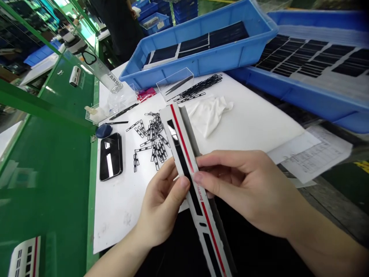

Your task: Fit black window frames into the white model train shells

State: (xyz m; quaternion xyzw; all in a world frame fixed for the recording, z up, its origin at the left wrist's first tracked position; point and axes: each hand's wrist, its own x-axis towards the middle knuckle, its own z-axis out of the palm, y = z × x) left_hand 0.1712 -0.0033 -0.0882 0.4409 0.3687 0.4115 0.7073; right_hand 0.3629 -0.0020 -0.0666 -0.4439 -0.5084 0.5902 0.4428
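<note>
1. The left hand (161,204) holds a long white strip (197,201) from the left side, its thumb pressed on the dark window panel and its fingers behind.
2. The right hand (250,188) pinches the same strip from the other side; its thumb lies by the red stripe, just above some red lettering, with the forefinger at the edge.
3. The strip is in both hands, held slantwise over the near edge of a white table (121,215); its far end is over the tabletop and its near end runs out of view at the bottom.
4. Left of the strip's far end, a loose heap of small black frames (152,134) is scattered on the table. A dark phone (111,157) lies left of the heap, with a blue lump (103,130) just beyond it.
5. Right of the strip's far end lies a crumpled white cloth (209,115). Beyond it are a bundle of longer black frames (198,85) and a clear tray with a dark pointed tool (179,85) in it.
6. A red packet (146,94) and a clear bottle (103,75) are farther back on the left.
7. A blue bin (219,63) of dark, flat pieces stands at the back; a second bin (317,90) is to its right.
8. Printed papers (319,152) hang over the table's right edge.
9. A person in dark clothes (115,27) stands in the background.
</note>
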